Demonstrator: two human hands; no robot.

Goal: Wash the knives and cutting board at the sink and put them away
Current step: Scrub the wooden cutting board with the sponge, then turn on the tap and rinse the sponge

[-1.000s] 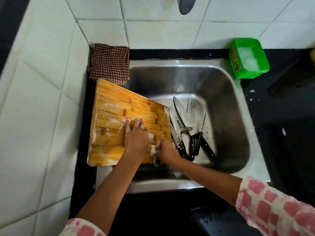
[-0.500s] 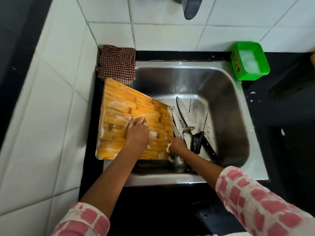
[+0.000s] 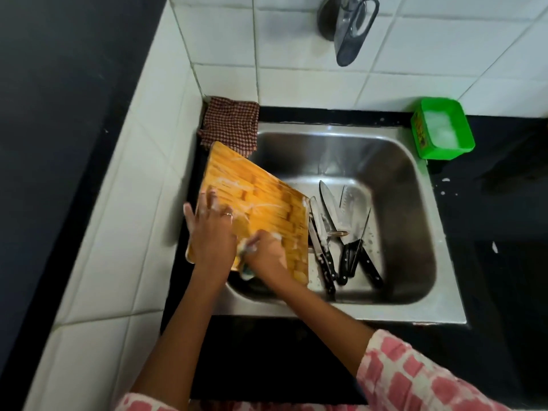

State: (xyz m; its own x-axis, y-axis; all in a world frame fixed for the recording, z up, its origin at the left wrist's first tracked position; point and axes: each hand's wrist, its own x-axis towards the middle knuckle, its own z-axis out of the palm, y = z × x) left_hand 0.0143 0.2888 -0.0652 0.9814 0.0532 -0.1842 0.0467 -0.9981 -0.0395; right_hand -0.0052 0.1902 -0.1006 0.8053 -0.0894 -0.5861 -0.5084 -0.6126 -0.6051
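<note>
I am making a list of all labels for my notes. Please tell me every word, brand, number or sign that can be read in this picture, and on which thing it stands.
No text can be read.
Green tub: a yellow label with dark marks on its left wall, too blurred to read.
Knives, cutting board, checked cloth, sink, tap: no print visible.

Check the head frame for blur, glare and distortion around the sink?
Head view: motion blur smears both hands, the left hand steadying the cutting board and the right hand scrubbing with the sponge; soft glare streaks the sink back wall; wide-angle distortion bows the tile lines; knives stay fairly sharp; countertop at right is very dark.
</note>
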